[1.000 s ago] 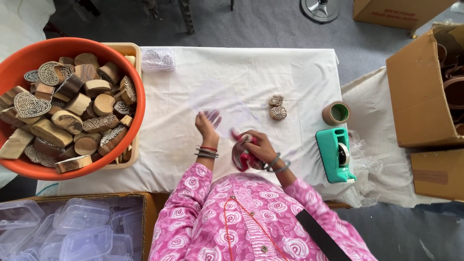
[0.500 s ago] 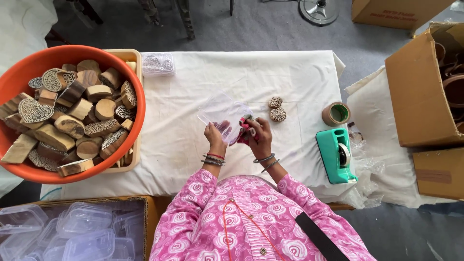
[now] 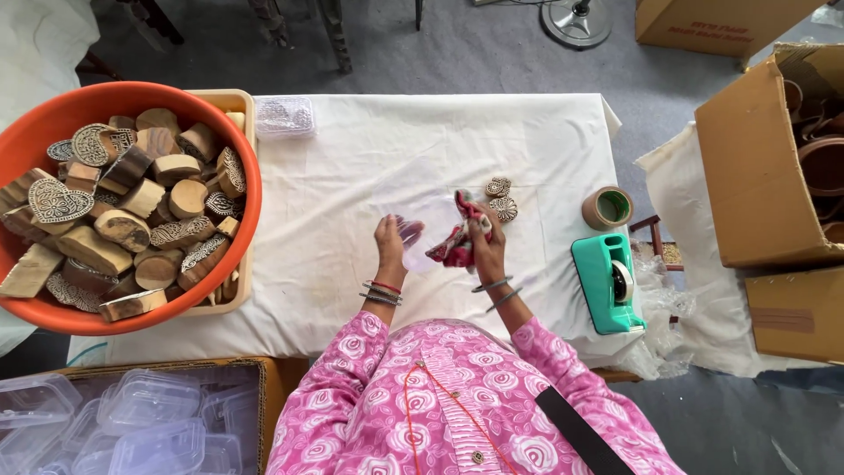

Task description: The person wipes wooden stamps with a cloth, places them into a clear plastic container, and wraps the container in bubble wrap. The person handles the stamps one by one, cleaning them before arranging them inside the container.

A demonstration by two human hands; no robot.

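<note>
Two hands work over the white-clothed worktop (image 3: 352, 158); biggest thing near them is the orange tub (image 3: 26, 308) of carved wooden blocks, well off to the left of the left hand (image 3: 389, 239), w/ a beige tray under it; cardboard boxes (image 3: 756, 176) sit far out beyond the right hand (image 3: 486, 239); a box of clear lidded tubs (image 3: 132, 413) lies below-left, near the person's elbow. Closer in, right of the right hand: a teal tape dispenser (image 3: 607, 281), a brown tape roll (image 3: 607, 208) just above it. Held between both hands is a clear plastic container (image 3: 428, 227), faint, raised off the cloth; left hand is closed on its near edge, fingers partly inside; right hand is clenched around a red-and-white cloth (image 3: 457, 242), pressing it against the container. Smallest: two carved wooden stamps (image 3: 502, 200) just past the right hand's knuckles, nearly touching them; another small clear box (image 3: 285, 116) at the worktop's far left corner.

Risks, as I judge: grip on the thin container looks light, so hard rubbing could pop it out or crack it; the right hand or trailing cloth could knock the two stamps, maybe off the far side; cloth end could snag them too.
</note>
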